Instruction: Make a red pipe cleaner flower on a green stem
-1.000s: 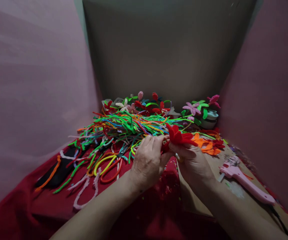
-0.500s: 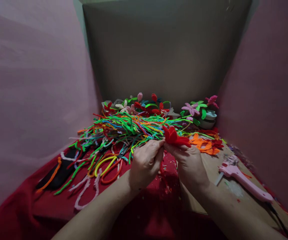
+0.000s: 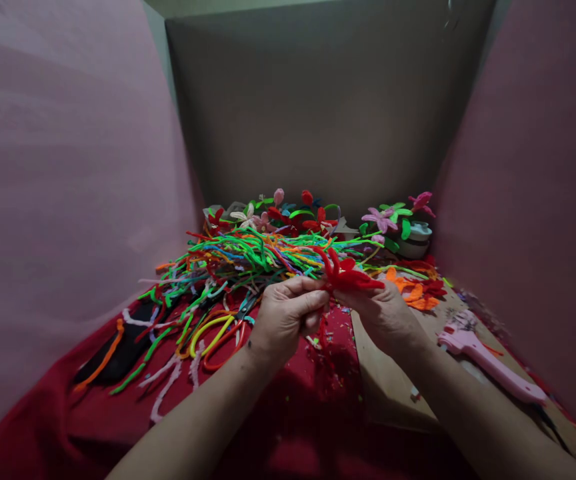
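Observation:
A red pipe-cleaner flower point(image 3: 351, 275) with several long petals is held up between my two hands, above the table. My left hand point(image 3: 288, 317) is closed, thumb and fingers pinching the flower's base from the left. From the right, my right hand point(image 3: 381, 310) grips the flower below its petals, the fingertips partly hidden by them. Red strands hang beneath the flower. Behind my hands spreads a pile of multicoloured pipe cleaners point(image 3: 263, 250). Scissors point(image 3: 223, 333) with yellow and red handles lie to the left of my left hand.
A pink glue gun point(image 3: 493, 363) rests on a tan board point(image 3: 393, 393) at right, its cord trailing frontward. Orange petal shapes point(image 3: 415, 292) lie behind it. Finished flowers point(image 3: 381, 219) stand at the back near a white round container point(image 3: 415, 239). Pink panels point(image 3: 68, 167) flank the red cloth.
The flower has been turned, and its petals now spread further apart, with thin ones pointing up and left. My left hand has rolled, showing its thumb and curled fingers.

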`<act>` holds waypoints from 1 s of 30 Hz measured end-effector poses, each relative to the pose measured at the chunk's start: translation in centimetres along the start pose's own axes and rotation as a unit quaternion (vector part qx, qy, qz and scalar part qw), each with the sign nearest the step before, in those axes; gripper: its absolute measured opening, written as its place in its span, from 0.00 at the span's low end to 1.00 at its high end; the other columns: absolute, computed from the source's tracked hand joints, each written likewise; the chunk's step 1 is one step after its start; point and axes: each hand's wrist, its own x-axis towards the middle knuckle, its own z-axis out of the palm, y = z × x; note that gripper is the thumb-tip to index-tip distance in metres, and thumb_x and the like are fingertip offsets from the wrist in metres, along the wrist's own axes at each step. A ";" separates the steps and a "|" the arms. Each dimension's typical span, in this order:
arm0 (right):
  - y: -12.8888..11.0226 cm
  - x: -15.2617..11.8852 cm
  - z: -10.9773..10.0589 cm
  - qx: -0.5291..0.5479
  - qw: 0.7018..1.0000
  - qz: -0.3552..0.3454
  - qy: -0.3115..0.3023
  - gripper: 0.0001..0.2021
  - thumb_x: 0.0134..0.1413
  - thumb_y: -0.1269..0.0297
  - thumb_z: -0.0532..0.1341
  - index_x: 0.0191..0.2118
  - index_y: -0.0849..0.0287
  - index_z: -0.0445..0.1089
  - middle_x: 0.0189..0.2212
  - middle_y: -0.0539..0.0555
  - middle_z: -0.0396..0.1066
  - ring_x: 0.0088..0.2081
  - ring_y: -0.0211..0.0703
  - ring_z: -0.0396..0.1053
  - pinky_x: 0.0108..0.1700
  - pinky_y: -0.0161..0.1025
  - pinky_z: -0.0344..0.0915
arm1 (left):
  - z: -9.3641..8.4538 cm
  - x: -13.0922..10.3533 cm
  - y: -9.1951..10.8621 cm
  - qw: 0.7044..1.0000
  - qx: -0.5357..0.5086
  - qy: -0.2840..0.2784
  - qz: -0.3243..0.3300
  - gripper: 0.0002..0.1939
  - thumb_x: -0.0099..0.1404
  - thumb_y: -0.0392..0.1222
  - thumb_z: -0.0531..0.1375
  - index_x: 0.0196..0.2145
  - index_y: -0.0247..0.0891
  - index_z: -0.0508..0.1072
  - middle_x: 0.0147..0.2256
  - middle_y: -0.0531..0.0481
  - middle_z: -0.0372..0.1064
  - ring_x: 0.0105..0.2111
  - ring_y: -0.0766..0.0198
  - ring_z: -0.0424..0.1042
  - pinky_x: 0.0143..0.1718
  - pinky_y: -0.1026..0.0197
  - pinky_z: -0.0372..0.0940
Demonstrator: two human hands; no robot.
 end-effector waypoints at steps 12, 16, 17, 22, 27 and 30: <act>1.8 -0.1 0.8 0.135 0.988 0.008 0.069 0.03 0.41 0.70 0.67 0.27 0.57 0.75 0.26 0.47 0.72 0.29 0.37 0.65 0.38 0.37 0.61 | -0.9 0.9 -0.6 0.972 0.232 -0.038 0.027 0.09 0.59 0.43 0.56 0.27 0.34 0.67 0.17 0.55 0.59 0.15 0.73 0.56 0.16 0.69 0.53; 2.6 -0.2 1.0 0.141 0.986 -0.010 0.087 0.06 0.40 0.72 0.67 0.28 0.55 0.76 0.27 0.47 0.73 0.30 0.38 0.65 0.39 0.39 0.62 | -0.3 0.3 -1.8 0.798 0.526 0.027 0.294 0.08 0.64 0.35 0.49 0.30 0.35 0.67 0.28 0.48 0.66 0.29 0.66 0.65 0.32 0.63 0.62; 2.6 -0.3 1.0 0.138 0.987 -0.010 0.087 0.06 0.40 0.73 0.67 0.28 0.55 0.76 0.27 0.47 0.73 0.30 0.39 0.66 0.40 0.39 0.62 | -0.3 0.3 -2.1 0.754 0.568 0.027 0.329 0.09 0.65 0.35 0.48 0.32 0.35 0.67 0.29 0.47 0.66 0.30 0.64 0.66 0.33 0.62 0.62; 2.2 -0.5 1.2 0.145 0.985 -0.019 0.091 0.07 0.40 0.72 0.66 0.29 0.55 0.76 0.27 0.48 0.74 0.30 0.39 0.67 0.39 0.40 0.63 | -0.8 0.1 -2.8 0.633 0.680 0.041 0.368 0.09 0.66 0.37 0.48 0.34 0.33 0.66 0.30 0.42 0.66 0.31 0.60 0.67 0.32 0.60 0.63; 1.9 -0.5 1.1 0.122 0.989 -0.021 0.082 0.05 0.41 0.72 0.67 0.28 0.55 0.76 0.27 0.46 0.72 0.30 0.37 0.65 0.39 0.37 0.62 | -0.7 0.1 -2.0 0.768 0.561 0.017 0.308 0.10 0.64 0.36 0.49 0.28 0.35 0.67 0.26 0.47 0.65 0.26 0.65 0.65 0.29 0.63 0.61; 1.9 -0.4 0.7 0.109 0.992 0.001 0.064 0.03 0.41 0.69 0.67 0.27 0.55 0.76 0.30 0.48 0.72 0.33 0.37 0.65 0.40 0.36 0.61 | -0.4 0.1 -1.2 0.926 0.352 -0.013 0.136 0.11 0.63 0.42 0.53 0.26 0.35 0.66 0.19 0.55 0.57 0.17 0.73 0.55 0.18 0.69 0.52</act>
